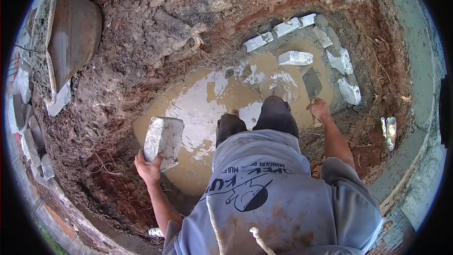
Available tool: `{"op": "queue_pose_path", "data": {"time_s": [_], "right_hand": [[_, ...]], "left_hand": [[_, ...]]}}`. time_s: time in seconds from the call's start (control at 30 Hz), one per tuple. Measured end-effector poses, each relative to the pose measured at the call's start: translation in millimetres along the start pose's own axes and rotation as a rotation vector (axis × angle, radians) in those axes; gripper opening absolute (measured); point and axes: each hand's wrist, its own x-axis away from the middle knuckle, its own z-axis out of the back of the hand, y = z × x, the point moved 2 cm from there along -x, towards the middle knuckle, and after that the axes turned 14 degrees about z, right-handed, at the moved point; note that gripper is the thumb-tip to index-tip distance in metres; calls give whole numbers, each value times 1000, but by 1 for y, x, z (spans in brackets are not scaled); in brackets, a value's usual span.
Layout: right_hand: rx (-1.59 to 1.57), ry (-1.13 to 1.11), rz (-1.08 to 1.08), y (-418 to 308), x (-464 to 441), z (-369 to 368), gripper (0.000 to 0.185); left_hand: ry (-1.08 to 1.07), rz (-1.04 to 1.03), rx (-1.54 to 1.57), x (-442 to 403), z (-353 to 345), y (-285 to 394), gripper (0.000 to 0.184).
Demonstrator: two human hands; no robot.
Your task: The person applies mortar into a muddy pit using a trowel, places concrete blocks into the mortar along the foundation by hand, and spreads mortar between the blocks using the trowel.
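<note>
My left hand (149, 166) grips a pale, rough-faced brick (163, 141) by its lower end, over the left edge of the muddy water. In my right hand (320, 109) is a trowel (312, 83); its diamond-shaped grey blade points away from me, over the water on the right. Just beyond the blade, a single white brick (295, 58) lies in the shallow water. Around the far right corner runs a curved line of several bricks (286, 28) bedded in grey mortar. My fingers partly hide the trowel's handle.
Muddy water (188, 99) covers the pit floor around my legs. A mortar-crusted bucket (78, 33) lies tilted on the soil at the upper left, with broken blocks (29, 144) below it. A white pipe stub (391, 133) sticks out at right, near the concrete edge (417, 52).
</note>
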Motion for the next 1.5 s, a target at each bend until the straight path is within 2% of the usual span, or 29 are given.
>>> {"op": "queue_pose_path", "data": {"time_s": [0.03, 0.07, 0.17, 0.23, 0.37, 0.4, 0.5, 0.53, 0.63, 0.67, 0.77, 0.83, 0.9, 1.03, 1.07, 1.17, 1.2, 1.3, 1.43, 1.47, 1.5], "right_hand": [[10, 4, 16, 10, -7, -8, 42], [-52, -17, 30, 23, -16, -17, 41], [-225, -63, 31, 52, -44, -41, 39], [-311, -83, -20, 64, -50, -50, 38], [-343, -47, -95, 90, -51, -68, 45], [-330, -56, -142, 101, -51, -78, 44], [-433, -65, -181, 157, -49, -135, 41], [-491, -64, -174, 170, -49, -152, 40], [-426, -136, -304, 192, -43, -177, 35], [-437, -122, -320, 197, -43, -186, 34], [-482, -90, -361, 201, -46, -221, 31], [-511, -94, -370, 200, -51, -238, 31], [-473, -75, -277, 197, -62, -257, 30], [-443, -50, -230, 184, -80, -279, 31], [-448, -60, -238, 177, -84, -279, 31], [-446, -80, -270, 164, -93, -276, 33], [-442, -92, -273, 159, -97, -270, 33], [-431, -119, -288, 154, -104, -261, 34], [-435, -136, -270, 151, -110, -266, 36], [-426, -124, -272, 152, -112, -266, 37], [-443, -137, -284, 152, -113, -266, 37]], "left_hand": [[-89, 4, -18, 1, -21, 38, 74], [-59, -78, -38, 2, -52, 64, 76], [-226, -107, -71, 4, -141, 160, 81], [-358, -175, -151, -3, -211, 208, 85], [-488, -312, -262, -28, -335, 284, 86], [-416, -443, -283, -36, -372, 288, 87], [-353, -467, -333, -52, -443, 317, 88], [-368, -376, -341, -60, -460, 325, 85], [-228, -453, -332, -96, -502, 317, 84], [-123, -535, -393, -117, -521, 300, 82], [-84, -666, -361, -147, -537, 301, 82], [-135, -658, -375, -157, -553, 308, 84], [-123, -684, -400, -171, -586, 301, 84], [-391, -522, -401, -178, -621, 279, 94], [-435, -496, -503, -180, -623, 273, 101], [-81, -776, -501, -179, -638, 256, 102], [-189, -613, -571, -167, -632, 273, 111], [-299, -703, -340, -162, -651, 311, 111], [-271, -711, -581, -168, -647, 319, 113], [-364, -584, -653, -165, -642, 330, 113], [-316, -623, -689, -162, -642, 336, 112]]}}
